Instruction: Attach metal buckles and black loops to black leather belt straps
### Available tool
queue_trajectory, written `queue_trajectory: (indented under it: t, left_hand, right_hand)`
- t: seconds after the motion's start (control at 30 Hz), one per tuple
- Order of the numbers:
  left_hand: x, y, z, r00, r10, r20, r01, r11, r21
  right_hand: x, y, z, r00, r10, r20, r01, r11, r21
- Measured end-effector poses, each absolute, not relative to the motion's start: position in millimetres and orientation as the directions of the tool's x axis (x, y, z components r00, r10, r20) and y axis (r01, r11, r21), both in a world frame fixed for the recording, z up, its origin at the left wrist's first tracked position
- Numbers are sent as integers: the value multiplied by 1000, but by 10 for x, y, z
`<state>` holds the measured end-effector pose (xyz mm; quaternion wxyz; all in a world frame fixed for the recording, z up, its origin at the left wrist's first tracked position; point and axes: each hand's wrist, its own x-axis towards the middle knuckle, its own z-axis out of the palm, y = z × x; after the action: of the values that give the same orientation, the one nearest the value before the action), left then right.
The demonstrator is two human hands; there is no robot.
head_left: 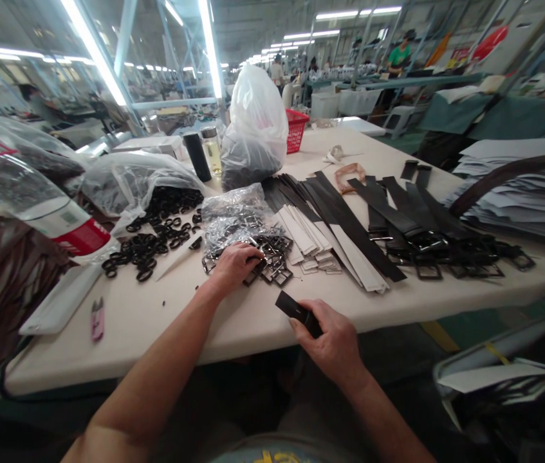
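Note:
My left hand (236, 265) reaches into a pile of dark metal belt buckles (279, 273), its fingers curled and pinched on a buckle at the pile's front. Part of that buckle is hidden by the fingers. Over the table's front edge, my right hand (331, 334) is closed around a black strap (289, 304), whose short end sticks out to the upper left. A clear plastic bag (233, 209) with more buckles lies just behind my left hand. Right of the pile are stacked straps with pale undersides (301, 235).
Black strap loops (144, 247) are heaped on the left, near pink snips (97, 320) and a large plastic bottle (35, 193). Straps with buckles (429, 241) lie right, before stacked pale sheets (518, 180). A white bag (255, 122) and red basket (296, 130) stand behind.

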<state>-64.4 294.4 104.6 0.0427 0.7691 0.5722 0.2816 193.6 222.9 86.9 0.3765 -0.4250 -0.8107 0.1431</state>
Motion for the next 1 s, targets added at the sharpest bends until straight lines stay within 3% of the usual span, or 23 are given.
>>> queue_trajectory:
  t: [0.43, 0.5, 0.6, 0.7, 0.83, 0.93, 1.0]
  left_hand:
    - [-624, 2923, 1122, 32, 838, 544, 869, -293, 400]
    - [-633, 2894, 1163, -51, 823, 566, 845, -267, 463]
    - [-622, 2812, 1200, -254, 830, 496, 665, -222, 713]
    - [-595, 2657, 1202, -375, 873, 311, 326, -190, 926]
    - [-577, 2341, 1216, -423, 898, 123, 47, -114, 992]
    - [-573, 2106, 1244, -435, 896, 91, -10, -106, 994]
    - [-564, 1983, 1264, -429, 897, 109, 5, -118, 993]
  right_hand:
    - [1933, 2230, 863, -358, 814, 457, 578, 578, -575]
    - [1933, 2233, 861, -358, 816, 453, 581, 575, -576]
    - [1939, 2239, 863, -354, 815, 458, 582, 575, -575]
    - [1944, 2244, 873, -349, 813, 466, 580, 578, -574]
    - [1944, 2253, 891, -347, 818, 459, 568, 573, -591]
    - [1950, 2246, 927, -324, 853, 410, 545, 522, -656]
    - [1958, 2221, 981, -319, 895, 312, 454, 433, -779]
